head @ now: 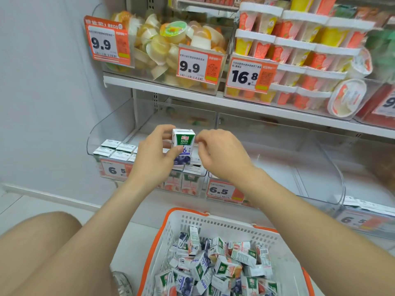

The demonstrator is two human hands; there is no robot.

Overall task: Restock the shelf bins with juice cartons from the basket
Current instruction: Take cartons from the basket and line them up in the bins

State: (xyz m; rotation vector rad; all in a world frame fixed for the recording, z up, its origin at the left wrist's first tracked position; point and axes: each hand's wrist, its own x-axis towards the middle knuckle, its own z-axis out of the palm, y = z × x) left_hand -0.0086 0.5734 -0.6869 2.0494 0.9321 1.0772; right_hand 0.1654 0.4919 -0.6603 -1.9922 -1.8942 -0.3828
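Juice carton (183, 139) held upright over the shelf bin (92, 138).
The left grip (154, 154) is clamped round the carton, thumb across its front. The right grip (222, 154) sits just right of it, fingers curled; I cannot tell whether it touches. Under the grip stand binned cartons (115, 149); below, the basket (213, 223) holds a loose heap.

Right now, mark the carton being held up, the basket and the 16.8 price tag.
held carton (184, 139): head view, on its green front band.
basket (224, 224): head view, on its white back wall.
16.8 price tag (243, 76): head view, on the printed digits.
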